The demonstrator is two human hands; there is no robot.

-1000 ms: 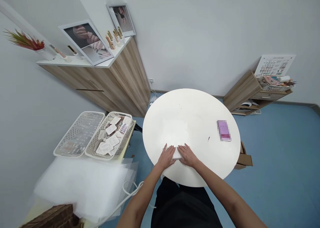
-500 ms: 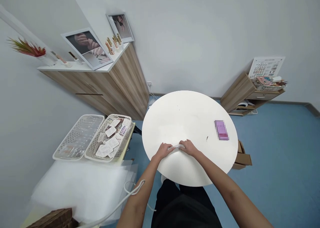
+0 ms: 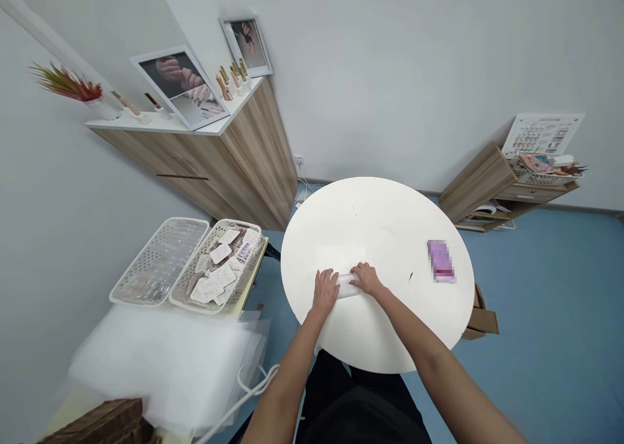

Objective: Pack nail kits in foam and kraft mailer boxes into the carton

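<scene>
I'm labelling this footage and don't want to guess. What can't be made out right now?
In the head view:
Small white oblong object: partly covered by the left hand and right hand.
Purple rectangular item: details lost to pixelation.
White paper cards: print too small to read.
Brown crumpled object: cut off by the bottom edge.

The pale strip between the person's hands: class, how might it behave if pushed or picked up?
The pale strip is probably light, since it looks slim and small. It seems unlikely to roll or tip, as it lies low and flat on the white table. Pushed, it might slide, because the tabletop looks smooth.
</scene>
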